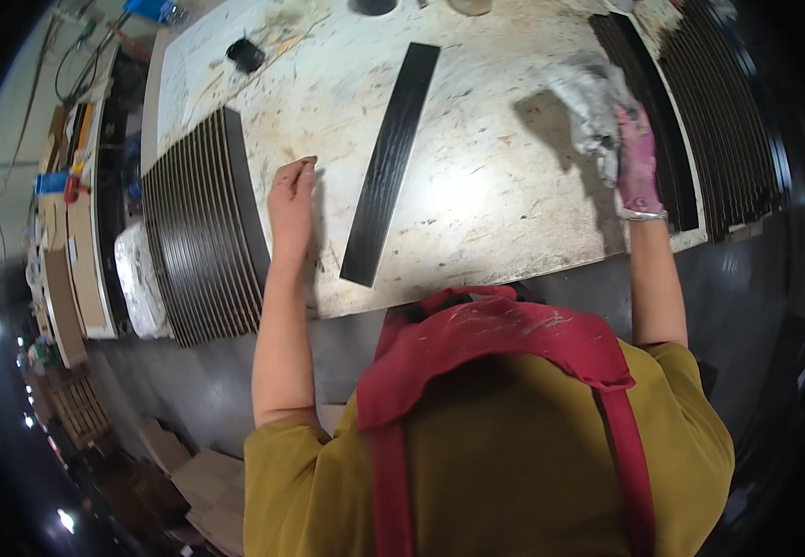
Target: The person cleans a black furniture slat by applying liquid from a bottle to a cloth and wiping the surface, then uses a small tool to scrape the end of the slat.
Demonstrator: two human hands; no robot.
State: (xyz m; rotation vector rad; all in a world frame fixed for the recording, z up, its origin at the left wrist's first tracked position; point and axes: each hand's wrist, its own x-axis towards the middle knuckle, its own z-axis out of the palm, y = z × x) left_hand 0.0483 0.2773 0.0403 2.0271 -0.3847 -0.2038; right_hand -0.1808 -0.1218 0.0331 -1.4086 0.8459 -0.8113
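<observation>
My bare left hand [292, 193] is over the table's left part, its fingers curled and pinched together with dark fingertips. Whether anything small sits between them I cannot make out. To its right, a black wood-grained strip [391, 167] lies slantwise on the stained white table [477, 186], apart from the hand. My right hand [637, 162], in a pink glove, grips a crumpled grey-white rag [588, 102] that casts a shadow on the tabletop. Beside that hand, dark strips [667, 130] lie along the table's right side.
A row of stacked dark strips [200, 223] stands at the left edge, near my left forearm. More stacked strips [723, 121] are at the far right. A small black container [246, 56] sits at the back left, and a dark round pot [372, 5] at the far edge.
</observation>
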